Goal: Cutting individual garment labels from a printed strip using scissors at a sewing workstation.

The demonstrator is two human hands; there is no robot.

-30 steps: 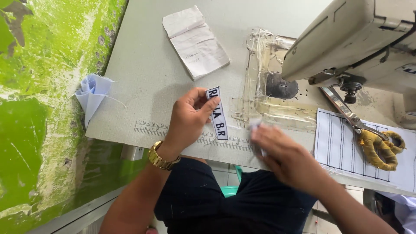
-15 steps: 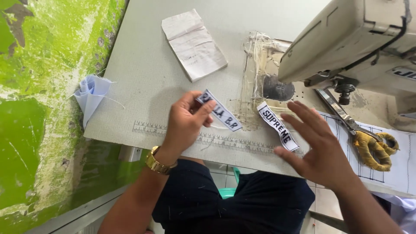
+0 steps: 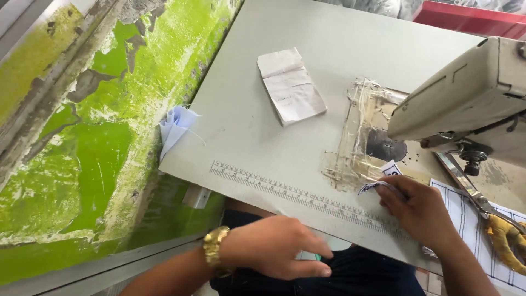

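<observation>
Head view, grey sewing table [image 3: 257, 142], peeling green wall [image 3: 82, 148]; right hand [image 3: 419, 211] pinching white label [image 3: 383, 178]; left hand [image 3: 274, 255] loosely curled, empty

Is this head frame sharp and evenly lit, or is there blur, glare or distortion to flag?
Head view: daylight is soft and even, with no hard shadows or glare on the table. The ruler and folded paper are crisp; the left hand and right hand are slightly soft. The wide lens tilts the table edges.

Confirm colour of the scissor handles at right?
Yellow scissor handles, seen in the head view.
</observation>
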